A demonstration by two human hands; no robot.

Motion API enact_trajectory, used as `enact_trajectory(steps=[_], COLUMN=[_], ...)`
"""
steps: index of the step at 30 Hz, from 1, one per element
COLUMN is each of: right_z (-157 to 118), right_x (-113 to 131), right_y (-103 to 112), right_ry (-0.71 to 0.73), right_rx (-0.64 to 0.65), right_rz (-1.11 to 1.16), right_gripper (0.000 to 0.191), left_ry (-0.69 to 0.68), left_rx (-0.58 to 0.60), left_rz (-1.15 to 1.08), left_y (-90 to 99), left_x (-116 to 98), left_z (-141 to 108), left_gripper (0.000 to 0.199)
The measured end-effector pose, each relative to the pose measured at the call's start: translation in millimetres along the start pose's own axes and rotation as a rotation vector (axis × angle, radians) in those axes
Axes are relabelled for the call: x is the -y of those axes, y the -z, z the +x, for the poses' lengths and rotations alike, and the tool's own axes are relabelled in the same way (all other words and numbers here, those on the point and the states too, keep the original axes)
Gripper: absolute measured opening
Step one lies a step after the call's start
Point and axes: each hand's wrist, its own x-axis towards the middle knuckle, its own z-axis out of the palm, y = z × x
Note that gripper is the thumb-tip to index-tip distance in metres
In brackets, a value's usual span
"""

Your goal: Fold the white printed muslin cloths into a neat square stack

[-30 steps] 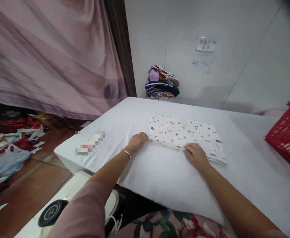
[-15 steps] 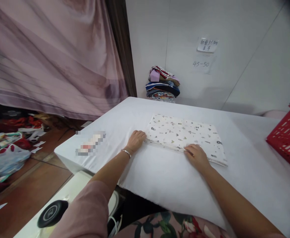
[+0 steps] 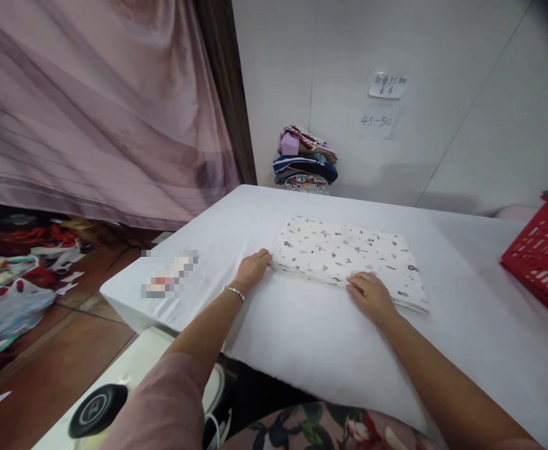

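A white cloth with small printed figures (image 3: 348, 250) lies folded in layers on the white-covered table (image 3: 302, 337). At its near left corner, my left hand (image 3: 254, 269) has its fingers closed on the cloth's edge; a bracelet is on that wrist. My right hand (image 3: 370, 295) pinches the near edge of the same cloth, right of its middle. The cloth's far edge lies flat on the table.
Folded fabrics (image 3: 305, 159) are stacked beyond the table by the wall. A red basket (image 3: 543, 250) stands at the right. A pixelated item (image 3: 169, 275) lies at the table's left. Below left are a black round object (image 3: 98, 409) and plastic bags (image 3: 15, 306).
My left hand has shifted slightly to the left with the cloth's near left corner, which now reaches a little further out. My right hand has stayed nearly in place.
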Motion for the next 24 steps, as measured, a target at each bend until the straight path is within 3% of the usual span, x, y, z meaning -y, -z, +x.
enact_trajectory(steps=[10, 16, 24], right_z=[1, 1, 1], right_x=[0, 0, 2], right_y=[0, 0, 0], right_ry=[0.018, 0.003, 0.019], right_rx=[-0.004, 0.016, 0.004], right_rz=[0.004, 0.019, 0.014], right_gripper=[0.024, 0.023, 0.022], left_ry=[-0.006, 0.027, 0.092], left_rx=[-0.124, 0.026, 0.008], left_rz=[0.017, -0.035, -0.118], left_y=[9.2, 3.0, 13.9], left_x=[2, -2, -3], left_z=[5, 0, 0], left_gripper=[0.026, 0.025, 0.033])
